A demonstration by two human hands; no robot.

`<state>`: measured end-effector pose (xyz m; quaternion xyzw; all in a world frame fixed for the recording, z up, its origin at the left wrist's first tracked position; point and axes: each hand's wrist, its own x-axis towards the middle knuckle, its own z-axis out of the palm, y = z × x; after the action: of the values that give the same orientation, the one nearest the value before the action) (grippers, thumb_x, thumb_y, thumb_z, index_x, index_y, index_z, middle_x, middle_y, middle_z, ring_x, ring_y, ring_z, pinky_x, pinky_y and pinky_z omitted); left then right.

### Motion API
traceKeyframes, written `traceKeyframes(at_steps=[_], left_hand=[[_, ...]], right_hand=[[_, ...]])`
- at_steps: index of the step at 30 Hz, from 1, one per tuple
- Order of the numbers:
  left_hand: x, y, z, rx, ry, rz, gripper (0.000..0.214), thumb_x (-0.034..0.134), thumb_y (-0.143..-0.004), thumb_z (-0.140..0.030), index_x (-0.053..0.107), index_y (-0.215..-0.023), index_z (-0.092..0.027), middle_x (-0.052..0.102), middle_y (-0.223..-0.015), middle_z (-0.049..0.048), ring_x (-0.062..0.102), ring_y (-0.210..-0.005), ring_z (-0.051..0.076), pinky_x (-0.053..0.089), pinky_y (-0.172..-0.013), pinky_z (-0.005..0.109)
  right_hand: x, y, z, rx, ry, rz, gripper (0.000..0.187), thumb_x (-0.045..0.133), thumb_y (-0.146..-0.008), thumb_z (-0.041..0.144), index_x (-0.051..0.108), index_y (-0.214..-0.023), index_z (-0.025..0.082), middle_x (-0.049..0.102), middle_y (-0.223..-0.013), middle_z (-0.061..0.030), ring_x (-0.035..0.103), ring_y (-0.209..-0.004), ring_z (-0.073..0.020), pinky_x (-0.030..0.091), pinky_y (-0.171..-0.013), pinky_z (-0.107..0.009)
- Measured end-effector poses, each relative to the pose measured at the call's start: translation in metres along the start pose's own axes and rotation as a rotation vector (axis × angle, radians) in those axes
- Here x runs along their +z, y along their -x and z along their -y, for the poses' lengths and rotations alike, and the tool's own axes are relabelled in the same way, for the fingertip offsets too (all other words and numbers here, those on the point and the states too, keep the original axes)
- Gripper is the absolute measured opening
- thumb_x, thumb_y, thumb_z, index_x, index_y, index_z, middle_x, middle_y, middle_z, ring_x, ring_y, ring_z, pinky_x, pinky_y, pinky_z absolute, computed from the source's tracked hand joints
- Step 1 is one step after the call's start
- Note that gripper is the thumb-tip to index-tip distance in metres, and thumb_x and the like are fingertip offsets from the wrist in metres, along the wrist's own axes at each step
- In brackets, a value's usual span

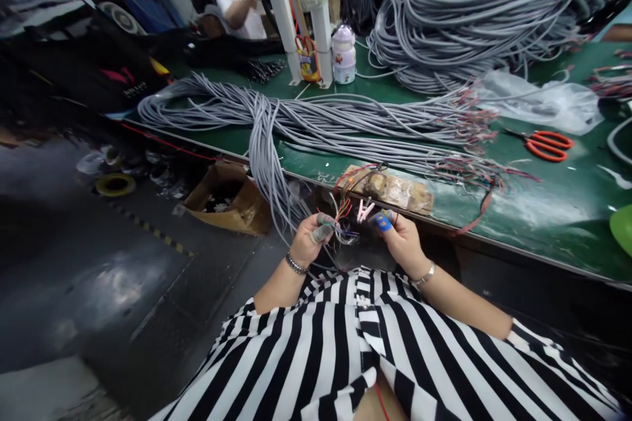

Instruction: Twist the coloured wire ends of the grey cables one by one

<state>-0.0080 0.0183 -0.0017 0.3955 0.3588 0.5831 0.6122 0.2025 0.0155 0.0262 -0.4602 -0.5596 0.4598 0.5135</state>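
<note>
Between thumb and fingers, my left hand [312, 237] pinches a fan of thin coloured wires [342, 214] at the end of a grey cable. My right hand [401, 240] is a short way to the right, fingers closed, with blue tape on the thumb. Whatever lies in its fingertips is too small to make out. A pale pink clip [365, 210] shows just left of those fingertips; whether they touch it I cannot tell. Behind the hands, a taped block [399, 192] sits at the bench edge with coloured wires at its left end.
Grey cables [316, 120] with stripped ends lie along the green bench [533, 223], some drooping over its edge. A large cable coil [494, 13], orange-handled scissors [548, 145], a plastic bag [543, 102] and a lilac bottle [344, 56] are there. A cardboard box [227, 200] stands below; another person [241, 3] is behind.
</note>
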Motion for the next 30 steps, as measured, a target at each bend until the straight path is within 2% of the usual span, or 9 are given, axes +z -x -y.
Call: traceKeyframes(at_steps=[2, 6, 11, 14, 17, 21, 24, 27, 30], left_hand=[[-0.003, 0.008, 0.007, -0.019, -0.046, 0.002, 0.043, 0.086, -0.056, -0.049, 0.07, -0.072, -0.013, 0.057, -0.052, -0.0019, 0.044, -0.043, 0.005, 0.032, -0.042, 0.017], [-0.008, 0.018, 0.014, -0.037, -0.18, 0.018, 0.038, 0.083, -0.062, -0.046, 0.071, -0.076, -0.013, 0.062, -0.061, 0.0001, 0.049, -0.05, 0.006, 0.037, -0.046, 0.018], [-0.009, 0.021, 0.009, -0.031, -0.317, 0.096, 0.034, 0.083, -0.063, -0.042, 0.072, -0.077, -0.013, 0.067, -0.067, 0.0024, 0.056, -0.058, 0.01, 0.045, -0.055, 0.02], [-0.006, 0.022, 0.006, -0.021, -0.343, 0.137, 0.03, 0.083, -0.065, -0.038, 0.073, -0.078, -0.013, 0.069, -0.068, 0.0033, 0.059, -0.063, 0.012, 0.047, -0.059, 0.021], [-0.001, 0.022, 0.003, -0.021, -0.344, 0.146, 0.031, 0.083, -0.065, -0.038, 0.072, -0.078, -0.012, 0.069, -0.068, 0.0037, 0.06, -0.065, 0.013, 0.049, -0.062, 0.022], [0.005, 0.02, -0.002, -0.054, -0.301, 0.177, 0.036, 0.087, -0.057, -0.038, 0.07, -0.074, -0.011, 0.069, -0.068, 0.0023, 0.059, -0.063, 0.012, 0.049, -0.063, 0.022], [0.006, 0.021, -0.004, -0.105, -0.204, 0.155, 0.04, 0.09, -0.05, -0.037, 0.068, -0.072, -0.011, 0.067, -0.066, 0.0012, 0.058, -0.059, 0.01, 0.047, -0.059, 0.02], [0.002, 0.023, -0.003, -0.152, -0.007, 0.048, 0.044, 0.087, -0.053, -0.045, 0.063, -0.069, -0.012, 0.062, -0.058, -0.0005, 0.051, -0.049, 0.007, 0.041, -0.049, 0.019], [-0.002, 0.025, -0.002, -0.145, 0.132, -0.023, 0.051, 0.086, -0.049, -0.052, 0.056, -0.062, -0.013, 0.055, -0.052, -0.0027, 0.046, -0.044, 0.005, 0.036, -0.044, 0.018]], right_hand=[[0.001, 0.0, 0.012, -0.033, 0.038, 0.056, 0.036, 0.062, -0.082, 0.052, 0.061, -0.071, 0.018, 0.052, -0.061, 0.0012, 0.042, -0.057, -0.0112, 0.039, -0.055, -0.025], [0.01, -0.002, 0.027, 0.089, -0.008, 0.182, 0.032, 0.065, -0.08, 0.049, 0.065, -0.081, 0.017, 0.057, -0.069, -0.0008, 0.048, -0.062, -0.0129, 0.042, -0.06, -0.026], [0.019, 0.001, 0.025, 0.213, -0.121, 0.248, 0.035, 0.066, -0.078, 0.051, 0.063, -0.081, 0.017, 0.056, -0.067, -0.0007, 0.049, -0.06, -0.0123, 0.043, -0.058, -0.026], [0.019, 0.004, 0.023, 0.192, -0.144, 0.257, 0.031, 0.069, -0.078, 0.046, 0.062, -0.089, 0.018, 0.061, -0.074, -0.0018, 0.054, -0.064, -0.0135, 0.048, -0.063, -0.027], [0.019, 0.007, 0.028, 0.012, 0.019, 0.275, 0.02, 0.062, -0.085, 0.038, 0.06, -0.088, 0.019, 0.063, -0.075, -0.0033, 0.057, -0.065, -0.0147, 0.048, -0.063, -0.028], [0.027, 0.013, 0.037, -0.506, 0.508, 0.612, 0.007, 0.054, -0.087, 0.021, 0.059, -0.084, 0.018, 0.064, -0.08, -0.0077, 0.058, -0.07, -0.0174, 0.047, -0.065, -0.03], [0.033, 0.017, 0.043, -0.717, 0.696, 0.756, 0.008, 0.05, -0.087, 0.015, 0.058, -0.086, 0.016, 0.065, -0.084, -0.0109, 0.06, -0.071, -0.0188, 0.047, -0.064, -0.031], [0.028, 0.02, 0.049, -0.738, 0.543, 0.687, 0.011, 0.051, -0.089, 0.021, 0.06, -0.093, 0.018, 0.067, -0.083, -0.0098, 0.062, -0.072, -0.0192, 0.049, -0.066, -0.031], [0.017, 0.019, 0.056, -0.633, 0.365, 0.461, 0.017, 0.052, -0.091, 0.023, 0.062, -0.104, 0.022, 0.07, -0.086, -0.0077, 0.066, -0.076, -0.019, 0.052, -0.071, -0.03]])
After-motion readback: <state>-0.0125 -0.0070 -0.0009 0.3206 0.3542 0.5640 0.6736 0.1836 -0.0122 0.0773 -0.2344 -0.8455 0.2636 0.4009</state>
